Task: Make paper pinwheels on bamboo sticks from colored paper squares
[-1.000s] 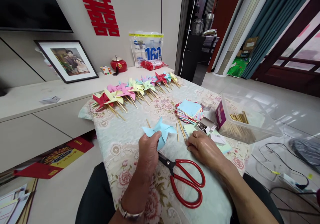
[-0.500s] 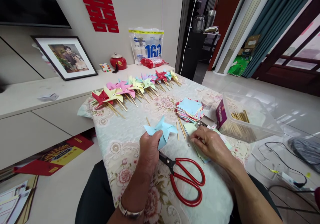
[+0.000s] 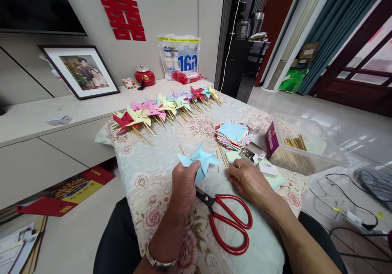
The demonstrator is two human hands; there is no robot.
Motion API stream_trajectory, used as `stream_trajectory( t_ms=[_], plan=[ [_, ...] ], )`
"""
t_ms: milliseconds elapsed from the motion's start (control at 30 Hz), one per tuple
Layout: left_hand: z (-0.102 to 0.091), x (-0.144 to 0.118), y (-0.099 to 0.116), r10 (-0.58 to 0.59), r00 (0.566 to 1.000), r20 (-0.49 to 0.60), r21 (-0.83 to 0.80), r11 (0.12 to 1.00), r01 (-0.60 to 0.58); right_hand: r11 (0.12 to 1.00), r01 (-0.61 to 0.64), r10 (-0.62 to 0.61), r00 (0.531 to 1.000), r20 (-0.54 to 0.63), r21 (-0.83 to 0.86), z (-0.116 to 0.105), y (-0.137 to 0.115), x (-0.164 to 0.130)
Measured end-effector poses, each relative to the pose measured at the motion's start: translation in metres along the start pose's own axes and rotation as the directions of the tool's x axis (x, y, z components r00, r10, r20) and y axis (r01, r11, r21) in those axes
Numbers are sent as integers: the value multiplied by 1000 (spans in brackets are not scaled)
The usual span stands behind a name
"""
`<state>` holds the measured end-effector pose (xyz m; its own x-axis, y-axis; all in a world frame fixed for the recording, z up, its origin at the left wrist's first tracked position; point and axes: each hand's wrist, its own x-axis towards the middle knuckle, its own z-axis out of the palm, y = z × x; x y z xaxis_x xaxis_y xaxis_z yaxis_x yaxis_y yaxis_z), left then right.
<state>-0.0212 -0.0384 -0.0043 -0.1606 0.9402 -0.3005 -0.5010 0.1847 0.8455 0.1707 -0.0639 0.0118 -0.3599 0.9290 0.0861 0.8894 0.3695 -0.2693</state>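
Observation:
My left hand (image 3: 184, 186) pinches a light blue paper pinwheel (image 3: 202, 157), its thumb pressing on the middle where the folded points meet. Low over the tablecloth, my right hand (image 3: 249, 180) has its fingers curled together at the edge of some pale green paper; whatever they hold is hidden. Scissors with red handles (image 3: 208, 199) lie between my forearms, blade tips under or beside my left hand. Thin wooden sticks (image 3: 222, 155) rest just beyond my right fingers. A small open box of metal fasteners (image 3: 248, 154) sits behind that hand.
Finished pinwheels on sticks (image 3: 150, 108) line the table's far edge. A stack of coloured paper squares (image 3: 233, 132) lies near a round clear container (image 3: 254, 125). At right stands a clear plastic bin (image 3: 318, 153) holding wooden sticks. A small white box (image 3: 268, 169) is beside my right hand.
My right hand has moved slightly left and down onto the tablecloth, where a small metal piece lay; that piece is no longer visible. My left hand still holds the pinwheel.

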Motion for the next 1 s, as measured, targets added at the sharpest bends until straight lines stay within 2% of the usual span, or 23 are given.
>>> stream_trajectory(
  t_ms=[67,133,200,300,400,567,767,867,933,1000],
  plan=[
    [-1,1,-1,6,1000,1,12,1000,-6,986,5,2,999,-39,164,-1,-1,-1],
    [-1,2,-3,12,1000,10,22,1000,-12,922,-17,45,997,-61,388,-2,-3,-2],
    [-2,4,-6,16,1000,18,28,999,-16,782,-74,110,994,-20,619,-2,-5,-2],
    [-3,4,-9,27,999,25,51,998,-28,500,-171,156,982,106,849,-4,-9,-1],
    [-2,2,-8,46,997,58,82,995,-51,332,-199,138,977,161,922,-5,-10,1],
    [2,-3,-5,40,996,81,115,992,-50,194,-190,46,982,185,962,-3,-9,2],
    [0,-2,-7,62,994,88,156,985,-75,-44,-216,86,972,219,975,0,-12,5],
    [0,-1,-8,83,993,80,187,978,-97,-62,-198,102,974,204,978,-1,-15,5],
    [2,-3,-7,100,992,78,229,967,-116,-3,-163,113,980,162,987,-1,-18,5],
    [4,-6,-4,130,988,84,285,947,-149,105,-129,128,985,115,986,-1,-23,5]
  ],
)
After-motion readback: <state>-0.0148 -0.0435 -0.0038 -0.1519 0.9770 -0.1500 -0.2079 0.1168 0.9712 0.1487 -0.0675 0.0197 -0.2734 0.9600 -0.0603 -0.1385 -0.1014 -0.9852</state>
